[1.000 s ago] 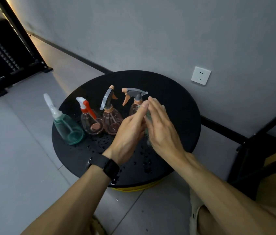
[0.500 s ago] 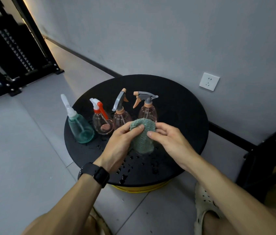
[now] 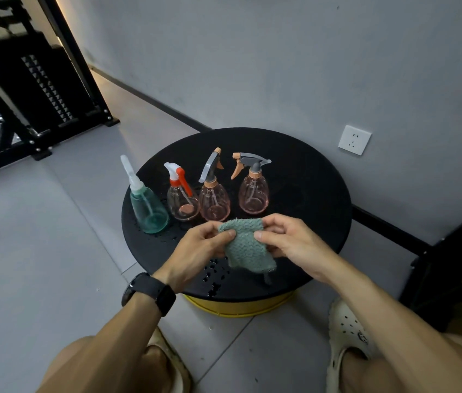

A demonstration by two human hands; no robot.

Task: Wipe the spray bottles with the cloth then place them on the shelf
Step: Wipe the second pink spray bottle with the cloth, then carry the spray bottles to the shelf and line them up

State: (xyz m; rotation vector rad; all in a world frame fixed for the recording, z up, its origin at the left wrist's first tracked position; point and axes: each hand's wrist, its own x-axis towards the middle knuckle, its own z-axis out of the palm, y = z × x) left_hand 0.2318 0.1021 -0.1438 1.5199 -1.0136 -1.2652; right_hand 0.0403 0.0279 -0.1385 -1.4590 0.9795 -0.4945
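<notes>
Cloth pinched between left hand and right hand.

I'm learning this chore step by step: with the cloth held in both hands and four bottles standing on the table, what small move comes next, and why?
Probably the left hand should let go of the green cloth and reach for a bottle, perhaps the nearest pink bottle. Both hands pinch the cloth, the right hand too, so none is free, and no bottle is being wiped.

Bare room: tiled floor, wall socket
</notes>
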